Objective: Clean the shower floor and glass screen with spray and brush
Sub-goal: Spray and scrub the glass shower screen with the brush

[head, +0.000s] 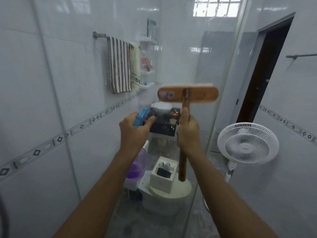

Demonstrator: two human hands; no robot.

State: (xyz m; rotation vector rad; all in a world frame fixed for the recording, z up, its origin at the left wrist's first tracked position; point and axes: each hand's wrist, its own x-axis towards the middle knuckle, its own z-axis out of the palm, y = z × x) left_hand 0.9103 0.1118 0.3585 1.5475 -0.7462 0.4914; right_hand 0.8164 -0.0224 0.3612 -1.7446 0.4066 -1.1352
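From the head view, you're facing the glass screen (180, 54), and both tools are up against it. Your left hand (135, 133) has its grip clamped round the neck of the spray bottle (139, 118), with the blue trigger head pointing at the glass and a finger curled over the front. The purple body hangs below your wrist, close to the glass. It's light plastic, likely slick if wet, so hold it high at the neck, as you are.

Your right hand (187, 131) has its grip wrapped tight on the wooden handle of the brush (187, 94), partway up the shaft. The brush head sits crosswise on or just off the glass, above both hands. It's stiff wood, top-heavy at this angle I'd judge, so a hold nearer the head should steady the scrubbing. Droplets fleck the glass between your hands.

I can't pick out the shower floor for certain from here.

Writing: there's a sticker with blue marks on the back of the brush head and a faint stamp beside it, both too blurred to read. Beyond the glass, the cream cloth beside the striped towel (119, 64) carries dark characters, also unreadable. A white fan (247, 142) stands past the glass's right edge.
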